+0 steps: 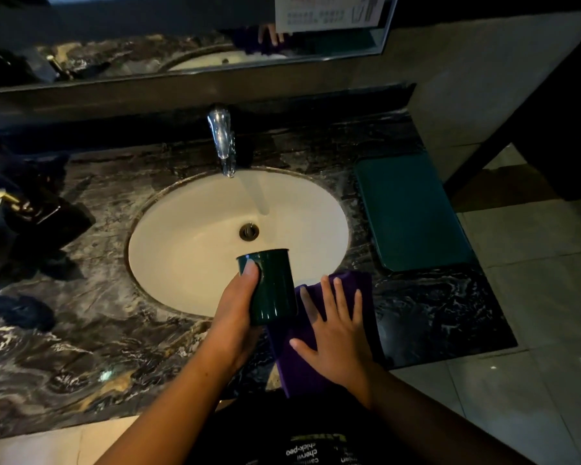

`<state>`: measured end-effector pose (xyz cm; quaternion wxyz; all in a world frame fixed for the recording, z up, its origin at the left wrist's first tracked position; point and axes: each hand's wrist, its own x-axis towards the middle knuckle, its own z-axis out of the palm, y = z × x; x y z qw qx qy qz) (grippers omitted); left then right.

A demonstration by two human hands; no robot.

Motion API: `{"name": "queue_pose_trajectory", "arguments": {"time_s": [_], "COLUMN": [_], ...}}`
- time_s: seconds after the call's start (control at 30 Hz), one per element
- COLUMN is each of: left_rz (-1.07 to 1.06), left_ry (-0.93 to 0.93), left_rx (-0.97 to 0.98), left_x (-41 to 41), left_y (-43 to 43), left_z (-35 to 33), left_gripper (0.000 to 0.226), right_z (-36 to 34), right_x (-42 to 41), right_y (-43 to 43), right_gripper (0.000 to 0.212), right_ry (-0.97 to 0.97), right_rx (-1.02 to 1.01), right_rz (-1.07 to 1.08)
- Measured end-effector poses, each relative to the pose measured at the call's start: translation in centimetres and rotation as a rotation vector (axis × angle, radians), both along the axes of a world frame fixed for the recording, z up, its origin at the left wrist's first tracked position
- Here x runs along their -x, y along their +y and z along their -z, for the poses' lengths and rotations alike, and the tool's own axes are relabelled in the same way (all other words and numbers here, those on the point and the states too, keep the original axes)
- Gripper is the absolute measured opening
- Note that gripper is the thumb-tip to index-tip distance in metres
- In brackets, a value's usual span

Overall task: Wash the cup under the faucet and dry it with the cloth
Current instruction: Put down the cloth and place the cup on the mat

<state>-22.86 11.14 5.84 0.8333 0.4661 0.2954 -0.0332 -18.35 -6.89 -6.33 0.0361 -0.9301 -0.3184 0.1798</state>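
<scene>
My left hand (pixel 237 303) grips a dark green cup (pixel 274 290) over the near rim of the white sink (pixel 188 236), thumb at the cup's rim, mouth tilted away from me. A purple cloth (pixel 316 374) lies on the marble counter just right of the cup. My right hand (pixel 336 333) rests flat on that cloth with fingers spread. The chrome faucet (pixel 222 142) stands behind the basin, and I cannot tell whether water is running.
A teal tray (pixel 413 213) lies on the counter to the right of the sink. Dark objects, one with a gold piece (pixel 10 199), sit on the left of the black marble counter (pixel 91 330). A mirror (pixel 148 38) runs along the back wall.
</scene>
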Motion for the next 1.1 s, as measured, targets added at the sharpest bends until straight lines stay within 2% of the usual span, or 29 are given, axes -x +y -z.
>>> {"name": "queue_pose_trajectory", "arguments": {"time_s": [0.07,0.13,0.2,0.27,0.3,0.37,0.47,0.6,0.7,0.77,0.87,1.0,1.1], "left_rz": [-0.004,-0.030,-0.055,-0.058,-0.051,-0.012,0.055,0.200,0.280,0.408,0.566,0.631,0.665], "left_ry": [-0.041,-0.069,-0.105,-0.128,-0.141,-0.178,-0.209,-0.244,-0.194,-0.194,-0.199,-0.161,-0.155], "left_rx": [-0.038,-0.098,-0.168,-0.249,-0.286,-0.337,-0.384,-0.425,-0.518,-0.561,-0.566,-0.609,-0.640], "left_x": [-0.3,-0.6,-1.0,-1.7,-2.1,-3.1,-5.3,-8.7,-11.5,-13.6,-17.3,-21.6,-24.1], "left_y": [0.2,0.4,0.6,0.8,0.9,1.0,0.7,-1.0,-2.2,-2.6,-3.8,-5.7,-7.3], "left_z": [-0.1,-0.3,-0.7,-1.2,-1.5,-2.0,-2.3,-2.6,-2.5,-2.4,-1.8,-0.5,0.9], "left_gripper": [0.086,0.081,0.063,0.057,0.058,0.064,0.062,0.056,0.046,0.048,0.047,0.047,0.050], "right_z": [-1.1,-2.6,-5.0,-8.3,-9.7,-11.8,-14.6,-15.7,-15.3,-14.7,-13.8,-12.5,-11.9], "right_x": [-0.3,-1.0,-2.5,-4.2,-5.2,-6.8,-8.9,-11.9,-14.6,-16.5,-19.6,-23.6,-26.0], "right_y": [0.1,0.4,1.1,2.1,2.4,2.6,2.9,1.3,-1.8,-3.9,-6.8,-9.9,-11.5], "right_gripper": [0.094,0.083,0.064,0.030,0.023,0.031,0.054,0.061,0.066,0.068,0.059,0.053,0.057], "right_ry": [0.041,0.135,0.372,0.703,0.820,0.935,0.922,0.851,0.800,0.803,0.787,0.682,0.595], "right_rx": [-0.011,-0.078,-0.312,-0.647,-0.778,-0.910,-1.030,-1.091,-1.077,-1.053,-0.973,-0.809,-0.701], "right_rz": [0.037,0.099,0.266,0.462,0.513,0.490,0.351,0.351,0.390,0.419,0.420,0.325,0.250]}}
